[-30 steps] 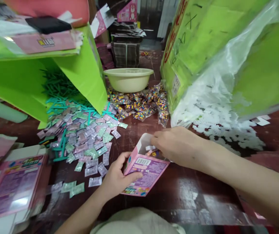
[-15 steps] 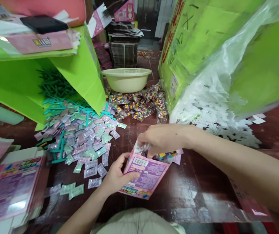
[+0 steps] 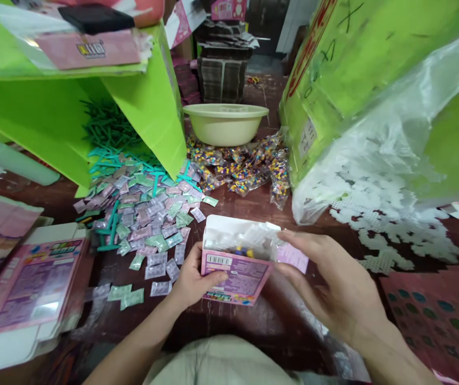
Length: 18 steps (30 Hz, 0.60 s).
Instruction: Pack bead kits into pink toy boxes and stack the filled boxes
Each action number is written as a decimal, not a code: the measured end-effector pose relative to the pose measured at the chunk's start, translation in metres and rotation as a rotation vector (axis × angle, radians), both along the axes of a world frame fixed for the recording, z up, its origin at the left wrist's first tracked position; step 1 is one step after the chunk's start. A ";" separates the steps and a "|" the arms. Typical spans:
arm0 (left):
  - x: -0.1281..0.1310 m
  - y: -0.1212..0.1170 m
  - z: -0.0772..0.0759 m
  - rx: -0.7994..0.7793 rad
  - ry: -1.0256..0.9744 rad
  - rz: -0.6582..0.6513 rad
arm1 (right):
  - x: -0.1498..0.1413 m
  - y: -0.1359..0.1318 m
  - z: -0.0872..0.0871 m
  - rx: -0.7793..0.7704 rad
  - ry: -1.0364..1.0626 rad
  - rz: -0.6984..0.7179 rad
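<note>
A small pink and purple cardboard box is tilted with its top open in front of me. My left hand grips its left side, the thumb across the printed front. Inside I make out clear plastic packaging and some yellow and dark bits. My right hand is at the box's right end, fingertips at the back corner and thumb at the front one. A lilac flap sticks out between these fingers. Small lilac and green sachets lie heaped beyond my left hand.
Teal plastic sticks spill from a green carton. A cream basin stands behind bags of colourful beads. White perforated plastic pieces spill from a clear bag at right. Flat printed boxes are stacked at left, pink sheets at right.
My right hand has come out of the box opening and moved right to its end. The box has turned, showing its opening more widely. The whole view has shifted slightly.
</note>
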<state>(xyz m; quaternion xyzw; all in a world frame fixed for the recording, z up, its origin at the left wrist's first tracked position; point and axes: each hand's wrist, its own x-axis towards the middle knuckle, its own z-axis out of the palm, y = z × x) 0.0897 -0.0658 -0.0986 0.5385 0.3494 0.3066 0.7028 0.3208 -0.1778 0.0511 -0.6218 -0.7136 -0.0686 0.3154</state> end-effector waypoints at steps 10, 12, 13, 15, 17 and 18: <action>-0.027 -0.010 -0.001 0.301 0.204 -0.026 | 0.021 -0.008 0.013 -0.040 0.127 0.044; -0.026 -0.011 0.001 0.285 0.158 -0.031 | 0.015 -0.006 0.014 -0.104 0.022 0.147; -0.025 -0.012 0.002 0.274 0.141 -0.036 | 0.010 -0.004 0.013 -0.162 -0.015 0.204; -0.022 -0.014 0.004 0.273 0.139 -0.046 | 0.002 -0.003 0.006 -0.257 -0.038 0.271; -0.019 -0.018 0.005 0.258 0.140 -0.044 | -0.003 -0.005 -0.007 -0.233 -0.015 0.221; -0.018 -0.020 0.004 0.238 0.122 -0.028 | -0.005 -0.007 -0.016 -0.172 0.017 0.154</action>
